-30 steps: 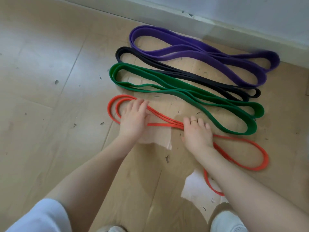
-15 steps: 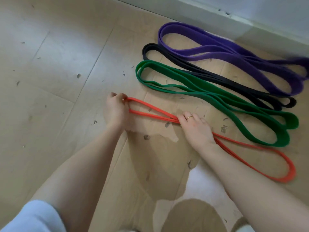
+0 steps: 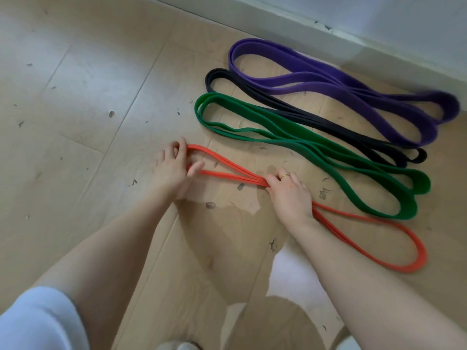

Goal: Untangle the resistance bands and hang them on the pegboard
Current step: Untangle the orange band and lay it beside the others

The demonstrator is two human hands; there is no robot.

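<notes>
Several resistance bands lie side by side on the wooden floor. The thin orange band (image 3: 379, 258) is nearest me, folded double. My left hand (image 3: 171, 173) grips its left loop end, fingers and thumb curled round the strands. My right hand (image 3: 288, 193) pinches the bundled strands at the band's middle and presses them to the floor. Beyond it lie the green band (image 3: 316, 152), the black band (image 3: 303, 114) and the wide purple band (image 3: 341, 82), each folded. No pegboard is in view.
A pale skirting board and wall (image 3: 379, 29) run along the back right, just behind the purple band. Bare floorboards (image 3: 75, 109) with small dark specks spread to the left. My knee in light cloth (image 3: 38, 322) shows at the bottom left.
My left hand went from lying over the orange band's left loop to gripping it and drawing the loop narrow. My right hand stayed on the band's middle. The view shifted left.
</notes>
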